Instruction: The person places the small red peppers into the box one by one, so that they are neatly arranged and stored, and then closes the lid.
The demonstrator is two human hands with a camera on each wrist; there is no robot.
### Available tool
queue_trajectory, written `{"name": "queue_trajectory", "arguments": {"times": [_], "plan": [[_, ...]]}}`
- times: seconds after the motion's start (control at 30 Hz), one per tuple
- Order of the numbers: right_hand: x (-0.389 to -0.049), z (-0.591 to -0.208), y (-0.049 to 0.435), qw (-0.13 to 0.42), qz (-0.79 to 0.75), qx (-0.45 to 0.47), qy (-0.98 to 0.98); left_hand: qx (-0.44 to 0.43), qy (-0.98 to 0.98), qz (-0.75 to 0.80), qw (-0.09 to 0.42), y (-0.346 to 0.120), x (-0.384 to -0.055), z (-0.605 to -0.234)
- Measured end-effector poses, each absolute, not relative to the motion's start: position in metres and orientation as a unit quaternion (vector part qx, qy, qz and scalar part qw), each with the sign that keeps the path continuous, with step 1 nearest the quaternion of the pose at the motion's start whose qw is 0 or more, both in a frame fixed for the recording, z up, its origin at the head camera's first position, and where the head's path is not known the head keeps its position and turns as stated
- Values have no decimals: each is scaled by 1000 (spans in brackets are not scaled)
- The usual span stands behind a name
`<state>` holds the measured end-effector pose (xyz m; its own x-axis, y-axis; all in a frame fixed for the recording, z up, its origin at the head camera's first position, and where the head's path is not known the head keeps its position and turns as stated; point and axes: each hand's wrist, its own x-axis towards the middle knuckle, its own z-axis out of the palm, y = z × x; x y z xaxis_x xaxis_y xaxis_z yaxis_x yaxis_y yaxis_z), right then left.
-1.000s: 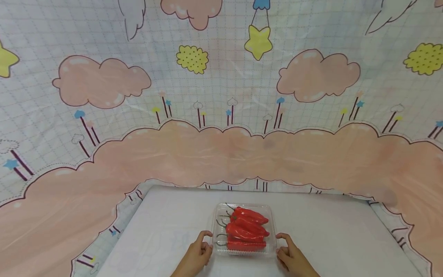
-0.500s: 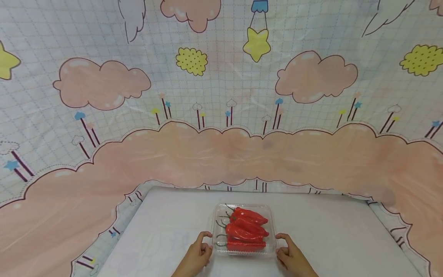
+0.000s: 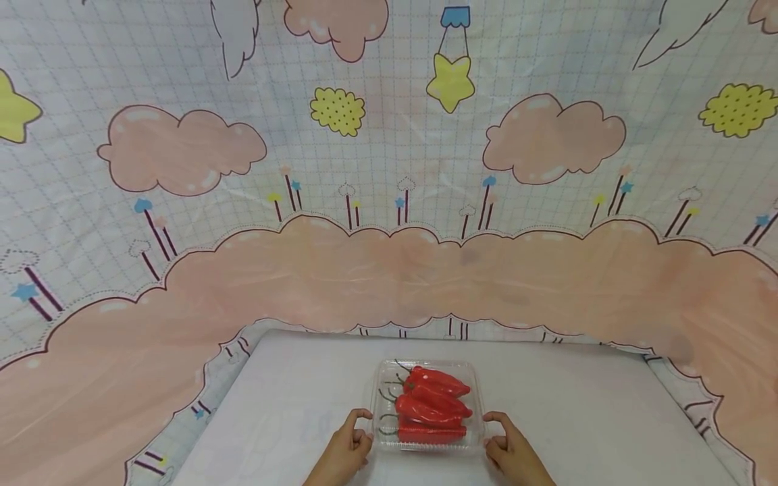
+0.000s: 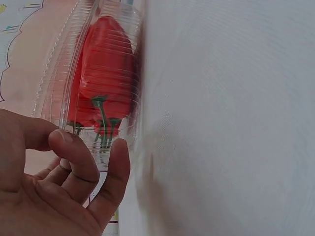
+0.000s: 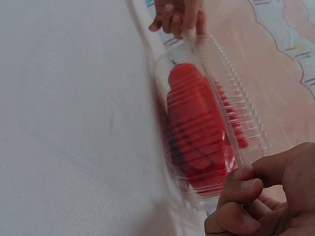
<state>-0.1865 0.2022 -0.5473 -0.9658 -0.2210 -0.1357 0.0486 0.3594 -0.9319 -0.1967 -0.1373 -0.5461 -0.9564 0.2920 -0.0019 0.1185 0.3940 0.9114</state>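
Note:
A clear plastic clamshell box (image 3: 387,374) sits on the white table, its lid down over several red peppers (image 3: 430,408) with thin green stems. My left hand (image 3: 345,447) grips the box's left side, its index finger bent against the rim. In the left wrist view, finger and thumb tips meet the ribbed plastic near the pepper stems. On the opposite side, my right hand (image 3: 513,449) holds the rim with its index finger hooked and the other fingers curled below. The right wrist view shows those curled fingers (image 5: 241,191) at the near corner of the box.
The white tabletop (image 3: 583,412) extends to both sides of the box. Behind it hangs a cloth backdrop (image 3: 389,270) with pink clouds and yellow stars, which also runs down along the table's left and right edges.
The whole head view has shifted slightly downward in the picture. Both hands keep their places on the box, and the peppers lie as before.

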Motion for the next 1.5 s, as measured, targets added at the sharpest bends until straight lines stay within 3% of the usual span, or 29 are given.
{"name": "queue_trajectory", "arguments": {"times": [0.7,1.27,1.5], "plan": [[-179,-546,218,120,-582,-55,802,128,867,481,11,-145,-194,-546],[-180,-523,223,-10,-500,16,866,103,883,447,-99,-146,-199,-522],[-178,-511,222,-66,-452,-20,889,108,893,412,-146,-141,-199,-514]]}}
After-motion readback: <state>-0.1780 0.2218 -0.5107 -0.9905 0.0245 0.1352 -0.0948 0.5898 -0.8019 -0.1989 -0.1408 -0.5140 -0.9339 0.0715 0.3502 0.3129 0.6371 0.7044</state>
